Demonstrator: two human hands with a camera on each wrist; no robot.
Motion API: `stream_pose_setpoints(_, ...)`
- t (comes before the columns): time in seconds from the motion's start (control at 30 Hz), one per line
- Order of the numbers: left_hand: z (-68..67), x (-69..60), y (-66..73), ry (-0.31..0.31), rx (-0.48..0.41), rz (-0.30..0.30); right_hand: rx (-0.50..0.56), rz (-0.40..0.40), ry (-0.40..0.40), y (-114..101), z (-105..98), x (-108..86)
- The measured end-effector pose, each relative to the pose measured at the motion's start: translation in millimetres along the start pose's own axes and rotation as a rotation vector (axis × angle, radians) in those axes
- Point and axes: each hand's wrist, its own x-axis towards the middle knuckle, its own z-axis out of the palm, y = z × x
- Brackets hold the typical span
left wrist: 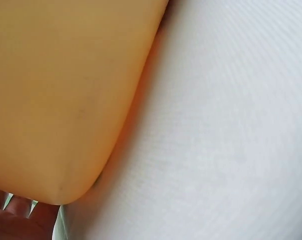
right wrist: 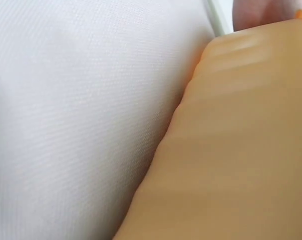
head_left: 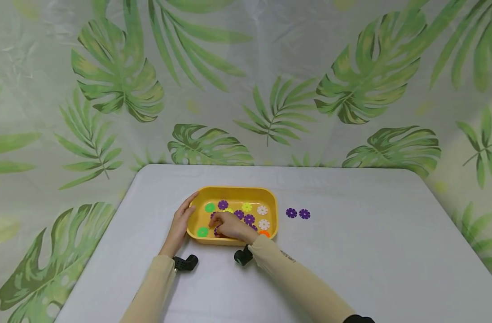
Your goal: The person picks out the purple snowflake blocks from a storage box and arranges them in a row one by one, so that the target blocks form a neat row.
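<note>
In the head view, a yellow tray (head_left: pixel 238 190) holds flat notched discs: purple (head_left: pixel 223 205), green (head_left: pixel 209 207), white (head_left: pixel 262 210), yellow (head_left: pixel 247 207) and orange (head_left: pixel 264 233). My left hand (head_left: pixel 183 222) holds the tray's left rim, its thumb over the edge. My right hand (head_left: pixel 230 225) is inside the tray, fingers bent down among the discs at the left; whether they pinch one is hidden. The left wrist view shows the tray's outer wall (left wrist: pixel 65 100) with fingers at the lower left. Its outer wall (right wrist: pixel 241 140) also fills much of the right wrist view.
Two purple discs (head_left: pixel 291 213) (head_left: pixel 304 214) lie side by side on the white table (head_left: pixel 371 233), just right of the tray. A leaf-patterned cloth (head_left: pixel 286 58) hangs behind the table.
</note>
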Motion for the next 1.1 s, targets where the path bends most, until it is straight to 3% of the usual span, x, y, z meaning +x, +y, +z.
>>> stream_pose_setpoints(0.17, 0.5, -0.5, -0.1, 0.001, 0.008, -0.009, 0.074, 0.041, 0.038, 3.5, -8.0, -5.6)
stream_pose_setpoints(0.27, 0.8, -0.5, -0.1, 0.001, 0.008, -0.01, 0.149, 0.025, 0.033, 4.6, -20.6, -12.9)
stream_pose_setpoints(0.43, 1.2, -0.9, 0.1, 0.005, -0.003, -0.006, 0.23, -0.045, 0.054, 7.0, -53.4, -34.1)
stream_pose_setpoints(0.57, 1.1, -1.6, 0.7, 0.006, -0.01, 0.0, 0.244, -0.05, 0.133, 16.8, -89.4, -55.4)
stream_pose_setpoints(0.87, 0.6, -2.8, 1.5, 0.015, -0.022, -0.002, 0.269, 0.014, 0.343, 82.3, -174.5, -112.1)
stream_pose_setpoints(0.97, 0.5, -2.7, 1.5, 0.009, -0.022, 0.001, 0.242, 0.061, 0.401, 106.1, -190.7, -124.3)
stream_pose_setpoints(1.1, 1.4, -1.6, 1.0, 0.001, -0.021, 0.004, 0.177, 0.129, 0.419, 128.7, -198.7, -131.5)
